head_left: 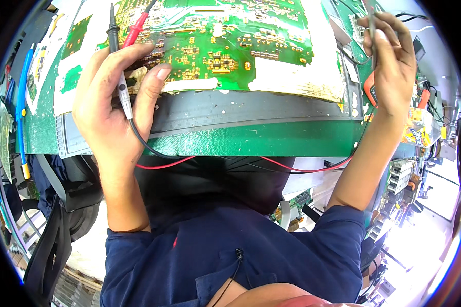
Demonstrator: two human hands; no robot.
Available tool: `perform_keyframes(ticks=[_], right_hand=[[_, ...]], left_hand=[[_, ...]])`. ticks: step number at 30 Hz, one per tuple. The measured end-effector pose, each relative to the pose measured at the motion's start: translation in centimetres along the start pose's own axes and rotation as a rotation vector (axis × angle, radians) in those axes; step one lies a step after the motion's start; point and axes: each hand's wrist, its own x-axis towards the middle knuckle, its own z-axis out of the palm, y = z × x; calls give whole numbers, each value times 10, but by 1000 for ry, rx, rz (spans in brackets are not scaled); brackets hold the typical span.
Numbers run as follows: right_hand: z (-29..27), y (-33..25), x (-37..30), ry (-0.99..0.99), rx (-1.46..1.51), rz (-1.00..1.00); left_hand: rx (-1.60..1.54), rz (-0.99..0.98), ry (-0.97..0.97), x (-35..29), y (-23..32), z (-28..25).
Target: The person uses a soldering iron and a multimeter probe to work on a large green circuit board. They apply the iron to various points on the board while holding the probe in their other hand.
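Note:
My left hand (105,112) is closed around a black test probe (113,41), which runs between thumb and index finger. A red test probe (134,33) sticks out beyond the same fingers; how it is gripped is hidden. Both probes point away over a green circuit board (200,36) with many small gold-coloured pads and pale, rough edges. The fingers hover over or rest on the board's near left part; contact cannot be made out. Off the board's right side, my right hand (394,77) is raised, pinching a slim grey tool (373,48), perhaps tweezers.
Beneath the board lies a dark grey mat (215,110) on a green bench top (271,138). Red and black leads (169,165) hang at its front edge. A blue stick-like tool (21,102) lies left. Orange-handled tools (370,89) and a yellow-printed packet (419,130) are right.

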Motion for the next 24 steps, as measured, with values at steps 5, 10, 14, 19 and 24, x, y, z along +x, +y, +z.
perform_keyframes(ticks=[5,10,14,19,24], right_hand=[[12,-35,0,78,102,-39],[9,-40,-1,-52,-121,-205],[31,-52,1,-131,-337,-35],[79,-67,8,-322,-536,-108],[86,-79,11,-421,-734,-114]], left_hand=[[-7,50,50,0,-5,1],[12,47,4,-1,-3,-1],[-8,53,3,-1,-3,-1],[-45,60,13,-2,-6,-2],[-79,40,15,-4,-5,0]])
